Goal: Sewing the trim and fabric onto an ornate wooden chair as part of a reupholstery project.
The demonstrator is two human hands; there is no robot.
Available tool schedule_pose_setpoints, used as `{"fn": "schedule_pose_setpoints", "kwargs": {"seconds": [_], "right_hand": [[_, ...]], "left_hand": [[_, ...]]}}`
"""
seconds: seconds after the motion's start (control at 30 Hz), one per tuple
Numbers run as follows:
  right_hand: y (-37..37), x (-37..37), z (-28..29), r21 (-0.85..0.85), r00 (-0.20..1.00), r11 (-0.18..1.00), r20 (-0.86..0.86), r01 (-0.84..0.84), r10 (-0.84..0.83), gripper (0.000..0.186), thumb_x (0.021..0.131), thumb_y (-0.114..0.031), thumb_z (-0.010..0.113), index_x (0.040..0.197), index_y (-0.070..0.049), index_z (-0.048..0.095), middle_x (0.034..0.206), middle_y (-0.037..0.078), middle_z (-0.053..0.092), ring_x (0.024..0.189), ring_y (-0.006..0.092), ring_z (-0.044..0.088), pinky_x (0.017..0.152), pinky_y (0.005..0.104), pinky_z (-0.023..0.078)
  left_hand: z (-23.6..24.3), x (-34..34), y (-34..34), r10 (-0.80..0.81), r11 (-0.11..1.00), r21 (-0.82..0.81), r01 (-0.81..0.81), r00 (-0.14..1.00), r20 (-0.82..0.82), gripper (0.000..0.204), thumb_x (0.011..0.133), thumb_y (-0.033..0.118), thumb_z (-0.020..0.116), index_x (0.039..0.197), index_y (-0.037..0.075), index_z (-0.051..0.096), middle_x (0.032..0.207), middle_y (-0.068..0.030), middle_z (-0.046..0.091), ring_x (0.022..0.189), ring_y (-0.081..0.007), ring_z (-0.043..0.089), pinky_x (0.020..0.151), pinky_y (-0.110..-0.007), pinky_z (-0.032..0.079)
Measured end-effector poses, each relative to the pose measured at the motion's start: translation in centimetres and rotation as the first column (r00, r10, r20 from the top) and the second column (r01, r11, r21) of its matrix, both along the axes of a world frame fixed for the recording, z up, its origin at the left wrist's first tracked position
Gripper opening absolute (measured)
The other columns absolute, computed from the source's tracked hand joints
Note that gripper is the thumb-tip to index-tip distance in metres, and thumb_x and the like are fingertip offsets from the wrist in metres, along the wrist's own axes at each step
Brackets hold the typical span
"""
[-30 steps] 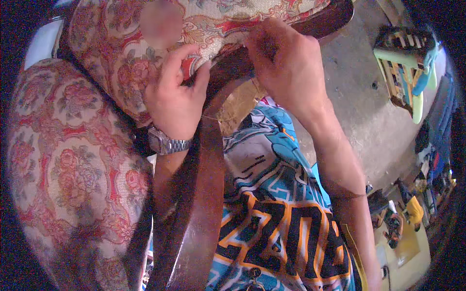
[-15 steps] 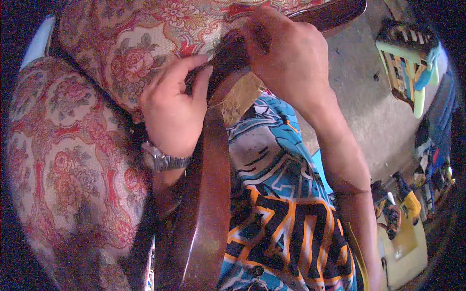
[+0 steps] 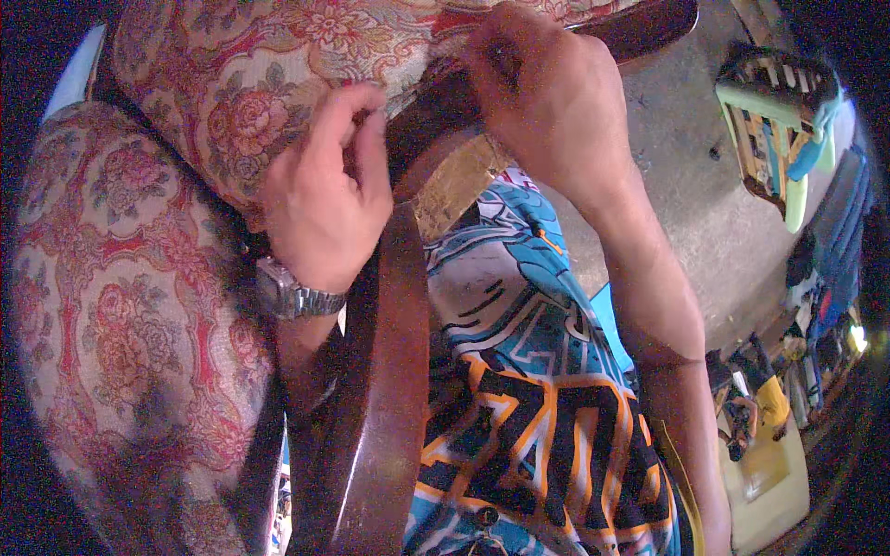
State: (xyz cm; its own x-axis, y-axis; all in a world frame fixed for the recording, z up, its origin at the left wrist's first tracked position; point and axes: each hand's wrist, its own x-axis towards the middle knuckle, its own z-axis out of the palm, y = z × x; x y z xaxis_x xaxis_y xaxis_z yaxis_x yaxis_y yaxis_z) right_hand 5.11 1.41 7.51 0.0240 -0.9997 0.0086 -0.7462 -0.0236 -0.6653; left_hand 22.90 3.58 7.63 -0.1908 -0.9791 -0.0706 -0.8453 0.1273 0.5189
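My left hand point(image 3: 324, 199), with a metal-band wristwatch point(image 3: 301, 295) on its wrist, is beside the edge of a floral upholstered seat point(image 3: 246, 120). Its fingers are curled in, thumb close to the forefinger; whatever they pinch is too small to make out. My right hand point(image 3: 556, 111) is closed at the seat's front edge, by the dark wooden frame point(image 3: 431, 125). Its fingertips are in shadow and partly hidden, so what they grip does not show. A brown wooden armrest point(image 3: 389, 371) runs down between my left forearm and my lap.
An upholstered back point(image 3: 120, 315) in matching floral cloth rises at left. A blue, black and orange printed garment point(image 3: 547, 371) covers my lap. On the concrete floor point(image 3: 686, 222) at right stands a pale green wooden frame point(image 3: 774, 139). People point(image 3: 756, 417) sit farther off at lower right.
My left hand has drawn slightly left, away from the wooden edge, and its fingers have curled in more. My right hand stays at the seat edge, shifted a little.
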Motion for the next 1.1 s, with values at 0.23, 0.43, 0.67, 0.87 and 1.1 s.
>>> {"fn": "schedule_pose_setpoints", "kwargs": {"seconds": [0.23, 0.43, 0.67, 0.87, 1.1], "right_hand": [[-0.2, -0.1, 0.1, 0.031, 1.000, 1.000, 0.013, -0.002, 0.002, 0.013, 0.079, -0.014, 0.058, 0.076, -0.002, 0.055, 0.060, 0.022, 0.055, 0.060, 0.0408, 0.058, 0.053, 0.0473, 0.045], [-0.1, -0.5, -0.2, 0.128, 0.999, 0.992, 0.043, -0.013, 0.007, 0.014, 0.080, -0.013, 0.058, 0.075, 0.000, 0.054, 0.060, 0.022, 0.055, 0.061, 0.0400, 0.059, 0.054, 0.0459, 0.046], [-0.9, -1.4, 0.1, 0.186, 0.955, 0.978, 0.263, 0.091, -0.139, 0.012, 0.079, -0.008, 0.057, 0.077, 0.004, 0.057, 0.065, 0.024, 0.057, 0.067, 0.0380, 0.062, 0.057, 0.0395, 0.047], [-1.4, -1.2, 0.2, 0.105, 0.967, 0.991, 0.230, 0.086, -0.108, 0.014, 0.080, -0.009, 0.057, 0.077, 0.005, 0.056, 0.066, 0.024, 0.057, 0.069, 0.0395, 0.062, 0.058, 0.0400, 0.047], [-0.4, -1.2, 0.4, 0.194, 0.950, 0.979, 0.287, 0.063, -0.118, 0.013, 0.081, -0.010, 0.057, 0.078, 0.003, 0.056, 0.068, 0.024, 0.058, 0.069, 0.0400, 0.060, 0.058, 0.0414, 0.047]], "left_hand": [[-2.0, 0.6, -0.3, -0.145, 0.978, -0.160, 0.132, 0.987, -0.069, 0.017, 0.084, 0.010, 0.058, 0.096, 0.015, 0.067, 0.088, -0.0075, 0.068, 0.075, -0.0265, 0.066, 0.062, -0.035, 0.052], [-2.5, 0.6, -0.2, -0.101, 0.984, -0.156, 0.085, 0.990, -0.099, 0.016, 0.082, 0.010, 0.060, 0.093, 0.017, 0.068, 0.083, -0.0061, 0.068, 0.070, -0.0258, 0.065, 0.060, -0.035, 0.051], [-2.5, 0.4, 0.0, 0.012, 0.994, -0.106, -0.024, 0.994, -0.107, 0.017, 0.077, 0.006, 0.062, 0.089, 0.017, 0.069, 0.073, -0.0068, 0.065, 0.061, -0.0247, 0.063, 0.055, -0.034, 0.049], [-3.0, 1.6, -0.5, -0.145, 0.968, -0.217, 0.126, 0.987, -0.076, 0.029, 0.076, 0.000, 0.058, 0.096, 0.018, 0.069, 0.078, -0.0073, 0.065, 0.063, -0.0251, 0.062, 0.056, -0.035, 0.049], [-2.8, 2.3, 0.0, -0.223, 0.943, -0.255, 0.214, 0.975, -0.008, 0.040, 0.075, -0.003, 0.057, 0.103, 0.023, 0.069, 0.073, -0.0067, 0.061, 0.061, -0.0256, 0.059, 0.053, -0.035, 0.048]]}}
